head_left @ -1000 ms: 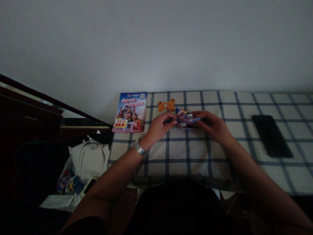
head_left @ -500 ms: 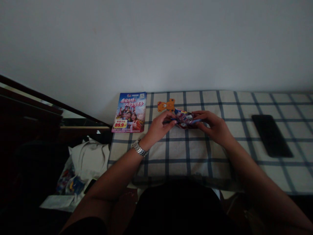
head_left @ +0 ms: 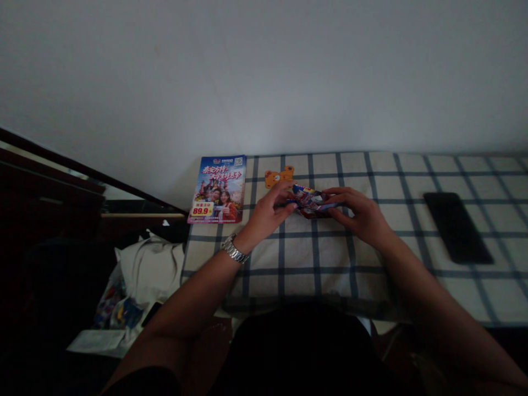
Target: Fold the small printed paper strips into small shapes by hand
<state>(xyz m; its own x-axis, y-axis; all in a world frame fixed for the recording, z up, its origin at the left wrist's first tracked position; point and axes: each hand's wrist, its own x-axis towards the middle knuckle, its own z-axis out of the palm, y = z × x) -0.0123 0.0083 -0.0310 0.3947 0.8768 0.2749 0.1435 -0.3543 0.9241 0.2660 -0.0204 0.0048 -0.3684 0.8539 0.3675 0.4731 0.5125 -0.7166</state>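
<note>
Between my two hands is a folded, colourful printed flyer (head_left: 310, 202), held just over the checked cloth (head_left: 297, 253). My left hand (head_left: 273, 209), with a metal watch at the wrist, pinches the flyer's left end between thumb and fingers. At the other end, my right hand (head_left: 358, 213) is closed on the paper, thumb below and fingers above. Parts of the flyer are hidden behind my fingers. Left of my hands lies a flat stack of printed flyers (head_left: 218, 190). A bear-shaped orange cutout (head_left: 278, 177) sits just behind my left hand.
A dark phone (head_left: 457, 227) lies at the right on the checked cloth. A pale wall (head_left: 313, 77) rises behind the far edge. Below the left edge are a white bag (head_left: 152, 264) and plastic-wrapped items. Dark wooden furniture (head_left: 45, 203) stands at the far left.
My left fingers have shifted slightly up over the flyer's left end, nearer the bear cutout. The flyer stays in both hands, and the view has moved a little.
</note>
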